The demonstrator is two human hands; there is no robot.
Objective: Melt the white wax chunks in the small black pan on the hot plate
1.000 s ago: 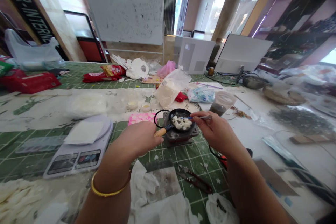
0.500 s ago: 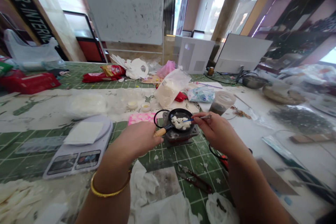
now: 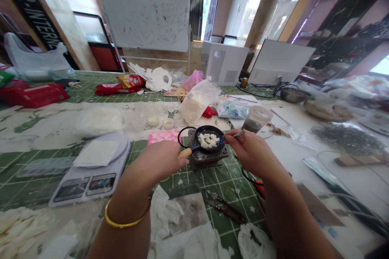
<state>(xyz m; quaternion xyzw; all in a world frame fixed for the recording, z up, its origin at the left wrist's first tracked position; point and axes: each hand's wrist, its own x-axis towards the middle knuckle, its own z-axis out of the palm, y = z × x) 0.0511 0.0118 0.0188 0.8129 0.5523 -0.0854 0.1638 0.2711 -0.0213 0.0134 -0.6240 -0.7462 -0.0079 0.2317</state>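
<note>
A small black frying pan (image 3: 219, 130) rests on a compact dark hot plate (image 3: 209, 158). White lumps (image 3: 208, 141) lie in the pan. My left hand (image 3: 161, 158) is closed round the pan's light wooden handle (image 3: 184, 153). Between the fingers of my right hand (image 3: 251, 147) is a thin stirring stick with a blue end (image 3: 221, 140), its tip down among the lumps. A black ring (image 3: 180, 139) stands beside the pan's left side; what it belongs to I cannot make out.
A kitchen scale (image 3: 91, 170) with a white sheet stands left. Thread snips (image 3: 226, 208) and crumpled tissues (image 3: 165, 210) lie in front. Behind the pan are a bag of white material (image 3: 197, 103), a pink mould (image 3: 162, 136) and a plastic cup (image 3: 257, 119). A cable runs below my right hand.
The stick's blue tip has shifted slightly within the pan, and the white lumps are gathered a little differently. My left hand and the pan have stayed in place.
</note>
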